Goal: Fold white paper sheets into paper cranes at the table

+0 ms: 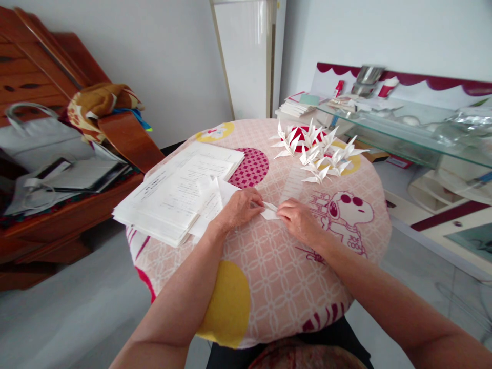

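A small folded piece of white paper [271, 211] lies between my two hands, just above the patterned tablecloth [269, 277]. My left hand [243, 207] pinches its left end, fingers closed. On the right end, the fingers of my right hand [296, 218] are closed as well. Several white paper cranes [317, 148] stand grouped beyond my right hand. Left of my left hand lies a stack of printed sheets [172, 189], with loose cut paper [213, 197] on its near right side. A pale paper strip [292, 182] rests just past the folded paper.
At right stands a glass-topped cabinet [384, 128] with a metal pot [369, 77], a red bottle [339, 88] and papers. A wooden bench [126, 141] on the left holds a bag [34, 128], a brown cloth [102, 105] and a tablet-like device [84, 177].
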`<act>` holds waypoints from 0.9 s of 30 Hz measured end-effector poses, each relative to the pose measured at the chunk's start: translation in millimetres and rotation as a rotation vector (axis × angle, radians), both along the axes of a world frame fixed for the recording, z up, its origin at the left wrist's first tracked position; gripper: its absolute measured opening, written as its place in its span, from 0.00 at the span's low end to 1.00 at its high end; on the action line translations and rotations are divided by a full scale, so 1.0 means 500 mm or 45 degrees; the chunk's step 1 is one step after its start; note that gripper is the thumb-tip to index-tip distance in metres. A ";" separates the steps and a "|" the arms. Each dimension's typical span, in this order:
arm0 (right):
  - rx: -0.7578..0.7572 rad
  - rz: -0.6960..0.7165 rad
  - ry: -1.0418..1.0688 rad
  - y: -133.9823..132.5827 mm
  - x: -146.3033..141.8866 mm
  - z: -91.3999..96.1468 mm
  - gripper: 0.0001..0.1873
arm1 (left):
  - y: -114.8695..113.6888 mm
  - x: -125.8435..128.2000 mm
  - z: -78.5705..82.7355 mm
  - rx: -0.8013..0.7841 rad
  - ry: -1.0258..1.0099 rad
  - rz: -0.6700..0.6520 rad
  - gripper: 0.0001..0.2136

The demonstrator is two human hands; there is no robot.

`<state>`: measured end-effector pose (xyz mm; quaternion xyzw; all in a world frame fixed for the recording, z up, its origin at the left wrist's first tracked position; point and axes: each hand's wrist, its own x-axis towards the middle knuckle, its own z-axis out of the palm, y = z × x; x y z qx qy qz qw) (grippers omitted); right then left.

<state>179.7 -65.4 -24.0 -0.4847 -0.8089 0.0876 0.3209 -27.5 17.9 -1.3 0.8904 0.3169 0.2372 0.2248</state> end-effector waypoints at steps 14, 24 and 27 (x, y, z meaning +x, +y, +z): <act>-0.047 0.051 0.005 0.002 0.004 -0.001 0.13 | 0.006 -0.017 0.008 -0.019 -0.047 -0.019 0.04; -0.093 0.017 0.002 0.003 0.002 0.006 0.15 | 0.002 -0.020 0.027 -0.025 0.114 0.150 0.04; -0.092 0.016 0.002 0.003 0.002 0.006 0.16 | 0.004 -0.024 0.029 -0.029 0.127 0.130 0.05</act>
